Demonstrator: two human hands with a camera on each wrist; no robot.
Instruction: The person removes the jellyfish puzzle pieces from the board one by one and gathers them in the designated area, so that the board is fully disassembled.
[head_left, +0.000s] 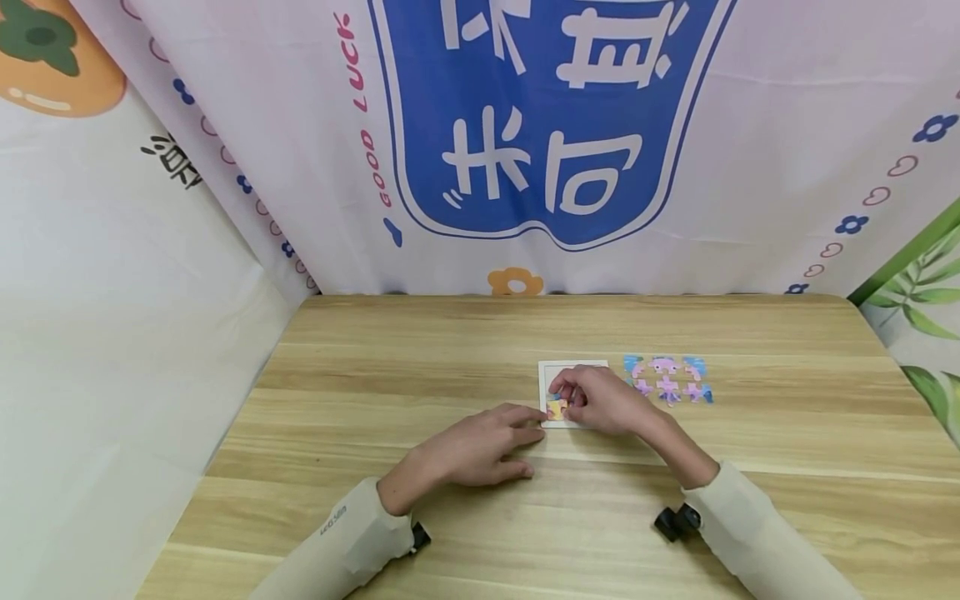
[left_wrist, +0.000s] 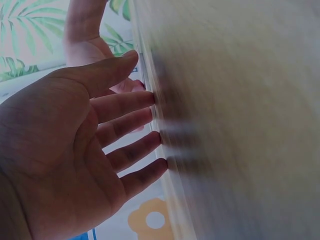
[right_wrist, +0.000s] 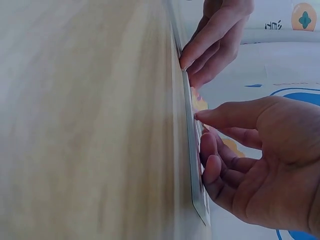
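Observation:
A white-bordered jigsaw tray lies on the table, with a few yellow and blue puzzle pieces in its left part. Over the tray, my right hand has its fingers curled and pinches a small puzzle piece between thumb and index finger. The right wrist view shows this hand close at the tray's surface, the piece mostly hidden by the fingertips. My left hand is spread palm down, with fingertips at the tray's lower left corner. In the left wrist view, the fingers of that hand reach down to the tabletop.
Right of the tray, several pink and blue puzzle pieces lie grouped on the wooden table. A printed curtain hangs along the table's back edge. Dark wrist cameras sit under the sleeves.

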